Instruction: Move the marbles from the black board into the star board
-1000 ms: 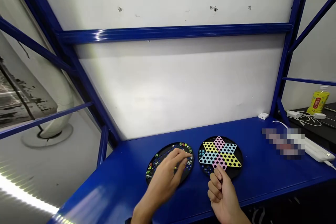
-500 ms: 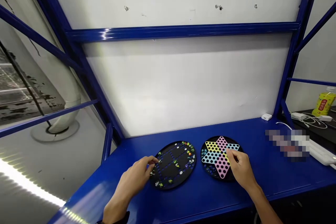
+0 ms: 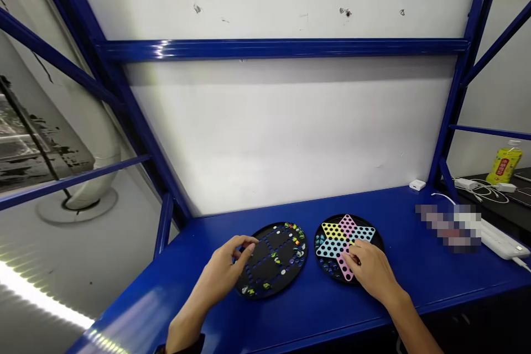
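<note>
A round black board (image 3: 265, 271) with rows of holes lies on the blue table, with several marbles (image 3: 296, 242) mostly along its right side. My left hand (image 3: 228, 268) is over its left edge, thumb and fingers pinched; whatever is between them is too small to tell. To the right, a star-shaped board (image 3: 332, 248) in pink, yellow and light blue rests on a round black tray (image 3: 377, 239). Blue marbles (image 3: 329, 266) sit in the tray beside the star. My right hand (image 3: 369, 268) is over the star's lower right part, its fingertips together; their content is hidden.
Blue frame bars (image 3: 286, 50) cross a white panel behind the table (image 3: 257, 321). At the right are a small white box (image 3: 417, 185), a white power strip (image 3: 498, 240), cables and a yellow bottle (image 3: 504, 163).
My left hand has risen slightly and moved right over the black board. My right hand has moved down and left across the star, toward its lower pink point. The view has shifted slightly.
</note>
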Available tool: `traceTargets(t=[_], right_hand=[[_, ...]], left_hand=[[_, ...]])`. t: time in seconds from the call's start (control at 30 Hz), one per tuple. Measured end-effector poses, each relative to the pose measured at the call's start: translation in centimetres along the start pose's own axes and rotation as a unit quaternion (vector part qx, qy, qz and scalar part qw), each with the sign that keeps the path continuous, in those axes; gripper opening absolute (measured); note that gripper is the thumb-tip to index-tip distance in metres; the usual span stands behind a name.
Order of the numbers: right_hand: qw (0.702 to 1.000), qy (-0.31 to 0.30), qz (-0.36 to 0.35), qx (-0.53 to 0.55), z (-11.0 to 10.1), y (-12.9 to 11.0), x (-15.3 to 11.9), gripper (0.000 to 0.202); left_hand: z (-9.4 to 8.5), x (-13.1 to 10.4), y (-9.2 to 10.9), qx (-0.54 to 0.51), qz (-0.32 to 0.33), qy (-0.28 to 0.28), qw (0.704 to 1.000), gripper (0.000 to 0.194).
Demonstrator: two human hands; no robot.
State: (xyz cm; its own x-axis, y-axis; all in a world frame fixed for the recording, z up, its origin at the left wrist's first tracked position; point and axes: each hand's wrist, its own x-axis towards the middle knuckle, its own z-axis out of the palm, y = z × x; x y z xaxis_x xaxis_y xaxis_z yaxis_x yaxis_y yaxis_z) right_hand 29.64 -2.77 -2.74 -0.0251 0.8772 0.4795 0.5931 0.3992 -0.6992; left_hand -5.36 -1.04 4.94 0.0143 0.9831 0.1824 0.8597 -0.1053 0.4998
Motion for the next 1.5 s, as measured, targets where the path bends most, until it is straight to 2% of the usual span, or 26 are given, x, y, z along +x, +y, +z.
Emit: traceTargets(t=[0.13,0.3,0.47,0.53,0.63,0.77,0.93,1.03,1.13,1.2,1.27,1.33,1.4,1.5], right_hand=[[1.0,0.013,0.0,0.015,-0.3,-0.3,-0.6,0.045],[1.0,0.0,0.004,-0.02,-0.6,-0.4,-1.2,0.042],[0.999,0.018,0.037,0.028,-0.7,-0.1,-1.5,0.042],[0.995,0.036,0.068,0.067,-0.9,0.0,-1.6,0.045],[0.985,0.076,0.098,0.117,-1.3,-0.1,-1.7,0.048],[0.981,0.101,0.108,0.127,-1.7,-0.4,-2.0,0.054],[0.972,0.152,0.106,0.144,-1.8,-1.3,-2.0,0.058],[0.971,0.155,0.106,0.147,-1.9,-1.6,-2.0,0.058],[0.973,0.146,0.1,0.148,-2.1,-1.6,-2.0,0.057],[0.973,0.15,0.096,0.148,-2.2,-1.5,-2.0,0.058],[0.97,0.167,0.096,0.145,-2.2,-1.6,-2.0,0.058],[0.968,0.184,0.099,0.142,-2.2,-1.6,-2.0,0.058],[0.967,0.188,0.098,0.14,-2.2,-1.6,-2.0,0.057],[0.968,0.186,0.097,0.14,-2.1,-1.6,-2.1,0.057]], left_hand=[[1.7,1.4,0.9,-0.003,0.014,-0.016,1.0,0.042],[3.8,5.9,2.5,0.007,0.009,-0.02,1.0,0.037],[6.2,8.9,4.0,0.113,0.015,-0.103,0.988,0.026],[7.1,9.2,4.1,0.15,0.006,-0.118,0.982,0.02],[7.8,9.1,3.9,0.168,0.001,-0.109,0.98,0.015],[7.9,8.9,3.7,0.181,0.016,-0.078,0.98,0.02],[8.1,9.3,2.8,0.168,0.033,-0.086,0.981,0.019],[7.9,9.3,2.8,0.138,0.023,-0.084,0.987,0.017],[7.3,8.1,5.0,0.034,0.053,-0.063,0.996,0.023],[7.2,6.3,7.8,-0.054,0.113,-0.059,0.99,0.027],[7.7,4.0,11.2,-0.106,0.194,-0.093,0.971,0.025],[8.8,1.7,14.2,-0.106,0.266,-0.169,0.943,0.019],[10.1,0.0,16.2,-0.056,0.301,-0.206,0.93,0.015],[11.4,-0.9,17.0,-0.011,0.316,-0.225,0.922,0.01]])
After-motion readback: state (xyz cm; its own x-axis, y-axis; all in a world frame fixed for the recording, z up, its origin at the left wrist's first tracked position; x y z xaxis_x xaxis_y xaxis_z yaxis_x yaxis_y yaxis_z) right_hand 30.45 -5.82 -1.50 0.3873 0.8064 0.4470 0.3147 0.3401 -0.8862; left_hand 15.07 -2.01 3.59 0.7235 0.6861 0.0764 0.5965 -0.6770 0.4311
